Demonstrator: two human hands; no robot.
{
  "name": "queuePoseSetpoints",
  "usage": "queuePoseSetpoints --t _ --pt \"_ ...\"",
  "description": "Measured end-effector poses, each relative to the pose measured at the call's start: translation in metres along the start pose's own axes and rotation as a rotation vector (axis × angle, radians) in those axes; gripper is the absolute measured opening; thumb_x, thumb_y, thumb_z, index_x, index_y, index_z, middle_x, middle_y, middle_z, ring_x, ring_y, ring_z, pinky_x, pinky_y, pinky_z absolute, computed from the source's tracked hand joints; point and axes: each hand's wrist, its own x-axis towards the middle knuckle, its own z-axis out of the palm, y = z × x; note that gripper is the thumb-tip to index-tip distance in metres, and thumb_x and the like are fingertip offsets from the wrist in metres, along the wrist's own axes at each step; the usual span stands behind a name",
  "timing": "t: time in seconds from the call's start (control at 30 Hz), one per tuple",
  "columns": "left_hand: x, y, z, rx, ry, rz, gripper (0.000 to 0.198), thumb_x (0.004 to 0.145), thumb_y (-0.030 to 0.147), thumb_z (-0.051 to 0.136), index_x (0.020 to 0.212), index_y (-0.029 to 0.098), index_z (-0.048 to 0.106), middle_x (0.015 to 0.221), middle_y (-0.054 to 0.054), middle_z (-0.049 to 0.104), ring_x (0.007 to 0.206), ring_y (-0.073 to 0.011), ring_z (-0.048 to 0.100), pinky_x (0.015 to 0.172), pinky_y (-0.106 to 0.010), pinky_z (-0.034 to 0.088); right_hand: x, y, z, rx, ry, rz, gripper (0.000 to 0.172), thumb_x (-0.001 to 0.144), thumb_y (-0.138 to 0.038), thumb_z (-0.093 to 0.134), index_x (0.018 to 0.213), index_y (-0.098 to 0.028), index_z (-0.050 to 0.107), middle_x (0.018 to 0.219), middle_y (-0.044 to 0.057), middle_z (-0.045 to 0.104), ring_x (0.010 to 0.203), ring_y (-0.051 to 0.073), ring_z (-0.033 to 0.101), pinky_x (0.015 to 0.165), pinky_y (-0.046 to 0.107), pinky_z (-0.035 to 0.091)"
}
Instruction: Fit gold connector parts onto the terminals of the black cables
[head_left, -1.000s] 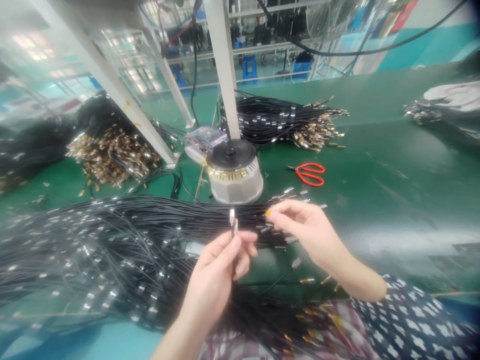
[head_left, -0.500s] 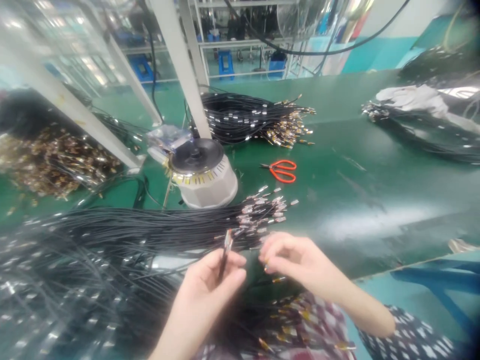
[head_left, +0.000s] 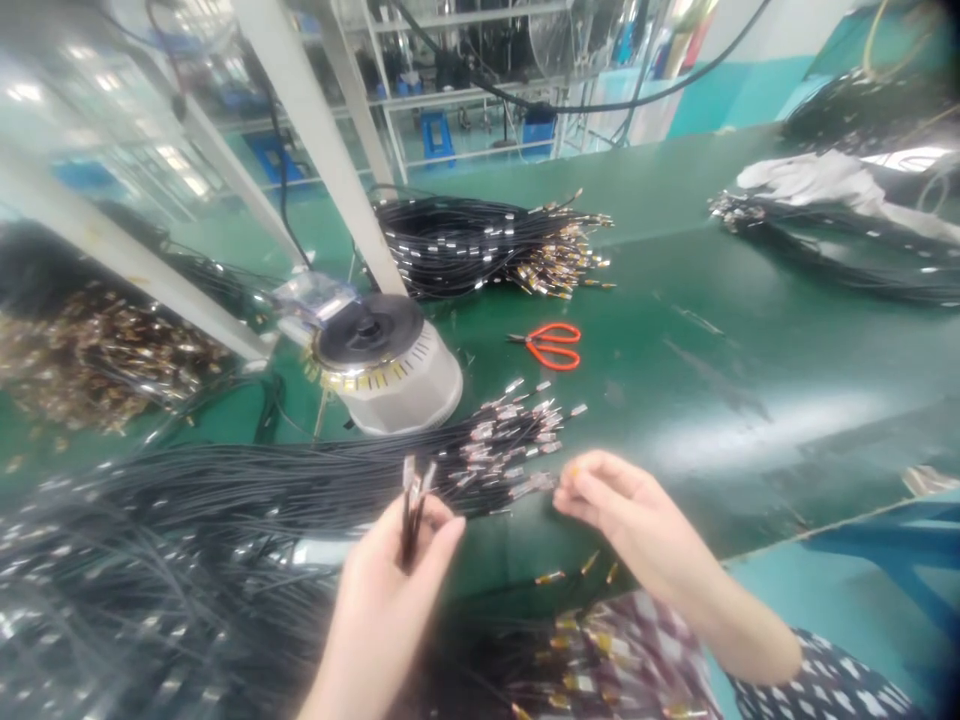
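My left hand (head_left: 401, 565) is closed round a few black cables (head_left: 409, 525), whose silvery connector ends stick up above the fingers. To its right, my right hand (head_left: 619, 500) has thumb and fingers pinched together. A small orange-yellow spot shows at those fingertips, too small to name. Just left of them are pale metal ends at the tip of a bundle of black cables (head_left: 300, 465), which lies across the green table behind both hands. Below, on the lap, more cables with yellow-sleeved ends (head_left: 592, 655) lie over checked cloth.
Orange-handled snips (head_left: 553, 345) lie beyond the cable bundle. A round white machine with a black top (head_left: 420, 385) stands left of them, beside white posts (head_left: 322, 140). Other cable heaps lie at the back (head_left: 480, 240), far left (head_left: 112, 350) and right (head_left: 840, 255).
My left hand has shifted left, and more cable ends now show in it. My right hand has moved right and its fingers are pinched closer. The whole view has shifted slightly.
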Motion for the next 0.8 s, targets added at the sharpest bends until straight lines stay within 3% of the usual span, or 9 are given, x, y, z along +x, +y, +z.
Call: queuePoseSetpoints --t 0.13,0.2,0.3,0.5,0.67,0.8 --pt "0.018 -0.005 0.009 0.225 0.083 0.185 0.015 0.077 0.029 0.068 0.089 0.021 0.067 0.079 -0.003 0.063 0.073 -0.0234 0.061 0.069 -0.033 0.046 0.001 0.002 -0.001 -0.016 0.014 0.015 0.025 0.073 -0.039 0.08 0.075 -0.018 0.066 0.077 -0.001 0.063 0.074 0.011 0.06 0.079 0.027 0.053" --pt "0.026 -0.008 0.015 0.311 0.125 0.286 0.009 0.079 0.025 0.065 0.086 0.02 0.066 0.088 -0.007 0.064 0.082 -0.0262 0.063 0.076 -0.036 0.047 0.001 0.002 -0.001 -0.016 0.011 0.018 0.025 0.073 -0.039 0.08 0.075 -0.018 0.066 0.075 -0.001 0.062 0.073 0.01 0.059 0.078 0.025 0.052" --pt "0.032 -0.009 0.02 0.366 0.141 0.334 0.006 0.082 0.022 0.059 0.077 0.021 0.063 0.084 -0.007 0.064 0.081 -0.0267 0.063 0.077 -0.037 0.047 0.002 0.0 -0.002 -0.028 0.014 0.022 0.027 0.071 -0.039 0.081 0.073 -0.018 0.066 0.074 -0.001 0.062 0.071 0.011 0.059 0.075 0.025 0.051" --pt "0.018 0.0 0.003 0.248 0.179 0.258 0.004 0.077 0.024 0.066 0.074 0.024 0.067 0.077 -0.004 0.07 0.073 -0.0251 0.064 0.073 -0.033 0.045 0.005 -0.002 -0.003 -0.056 -0.02 -0.03 0.022 0.075 -0.038 0.078 0.075 -0.019 0.066 0.074 -0.001 0.063 0.071 0.011 0.058 0.073 0.025 0.05" --pt "0.001 -0.003 -0.011 0.192 0.205 0.108 0.008 0.072 0.032 0.074 0.077 0.026 0.07 0.078 -0.002 0.072 0.072 -0.0259 0.065 0.072 -0.033 0.045 0.008 -0.007 0.007 -0.133 -0.073 -0.149 0.017 0.076 -0.032 0.076 0.072 -0.018 0.068 0.104 0.005 0.067 0.069 0.009 0.059 0.07 0.025 0.05" --pt "-0.003 -0.012 -0.014 0.2 0.182 0.083 0.014 0.071 0.038 0.074 0.079 0.027 0.071 0.08 -0.003 0.074 0.076 -0.0281 0.066 0.07 -0.033 0.045 0.008 -0.014 0.018 -0.17 -0.147 -0.231 0.014 0.077 -0.03 0.074 0.072 -0.018 0.069 0.105 0.006 0.066 0.081 0.013 0.062 0.075 0.027 0.052"
